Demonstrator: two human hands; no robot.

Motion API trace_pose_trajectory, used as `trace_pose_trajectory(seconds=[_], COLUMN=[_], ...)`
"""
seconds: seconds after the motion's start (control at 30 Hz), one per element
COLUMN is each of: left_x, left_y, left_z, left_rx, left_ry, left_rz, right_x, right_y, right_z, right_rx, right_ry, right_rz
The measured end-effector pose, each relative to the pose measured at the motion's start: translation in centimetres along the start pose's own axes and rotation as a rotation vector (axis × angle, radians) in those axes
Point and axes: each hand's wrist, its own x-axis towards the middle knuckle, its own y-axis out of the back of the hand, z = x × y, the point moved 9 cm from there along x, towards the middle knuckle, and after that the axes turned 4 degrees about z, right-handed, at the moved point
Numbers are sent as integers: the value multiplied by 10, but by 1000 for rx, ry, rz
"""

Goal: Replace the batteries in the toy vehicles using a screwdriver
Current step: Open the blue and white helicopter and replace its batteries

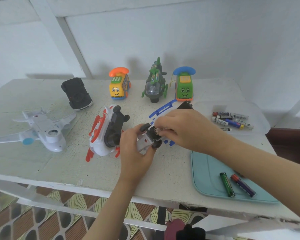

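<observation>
Over the desk (42, 161), the left hand (135, 155) gripped an upturned toy (143, 142), largely hidden by both hands. The right hand (185, 129) pinched what looked like a battery (156, 131) at its underside.

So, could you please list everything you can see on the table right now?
table: one, white, under everything
plane: one, white, left
car: one, black, back left, upside down
yellow phone toy: one, back centre
green helicopter: one, back, between the phone toys
green phone toy: one, back right
orange helicopter: one, white and orange, centre, underside up
blue helicopter: one, white and blue, in the hands
clear tray: one, back right
mixed batteries: several, in the clear tray
teal tray: one, front right
green battery: one, on the teal tray
purple battery: one, beside the green
left hand: grips the blue helicopter
right hand: pinches a held battery at it
</observation>
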Motion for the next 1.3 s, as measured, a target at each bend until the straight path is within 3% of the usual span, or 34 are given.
trace_pose_trajectory(seconds=[0.5,0.67,0.73,0.87,0.97,1.13,1.3], left_x=[-1,-1,-1,-2,-3,-4,-4], left_y=[-1,0,0,-1,0,1,1], left_z=[1,1,2,3,5,7,8], left_rx=[-15,-9,-4,0,1,0,-3], left_ry=[-7,7,6,18,14,13,7], left_rz=[-11,-7,-12,-26,-24,-14,-10], right_x=[-28,-48,-58,-106,-133,-134,-111], right_y=[-11,3,6,2,-3,-6,1], right_z=[-3,0,7,35,37,33,29], right_rx=[-64,96,12,-234,-265,-220,-134], right_ry=[36,-116,-234,-569,-671,-674,-585], right_rz=[-80,-86,-189,-639,-751,-723,-510])
